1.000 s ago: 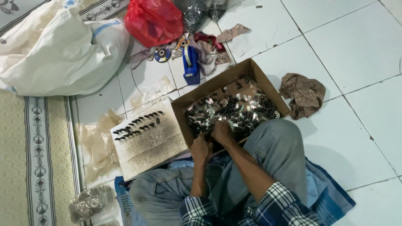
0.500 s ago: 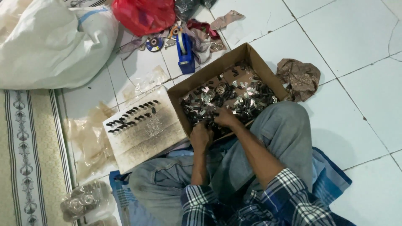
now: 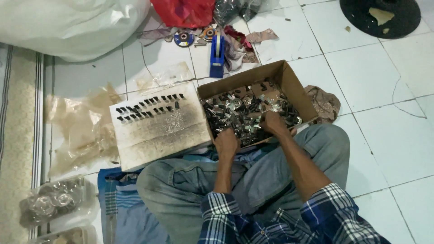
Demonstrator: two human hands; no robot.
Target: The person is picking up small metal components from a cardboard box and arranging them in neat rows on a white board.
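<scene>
Metal parts (image 3: 246,113), small, dark and silvery, fill an open cardboard box (image 3: 289,81) on a white tiled floor (image 3: 361,68), where a seated person works both hands into the pile. Right hand (image 3: 272,122) is curled into a fist among the parts near the box's near edge; what it grips, if anything, cannot be told. Left hand (image 3: 226,143) rests at the box's near left corner, fingers bent down over the rim, its hold likewise hidden. Both forearms come out of blue checked sleeves (image 3: 325,212), over crossed legs in grey trousers (image 3: 190,180). Just left of the box lies a smudged white board (image 3: 162,131) with short dark pieces (image 3: 147,106) lined up in rows along its far edge. Beyond the box stand a blue tape dispenser (image 3: 217,54), a red bag (image 3: 185,11) and a large white sack (image 3: 72,25); a brown rag (image 3: 326,103) lies at the box's right side
</scene>
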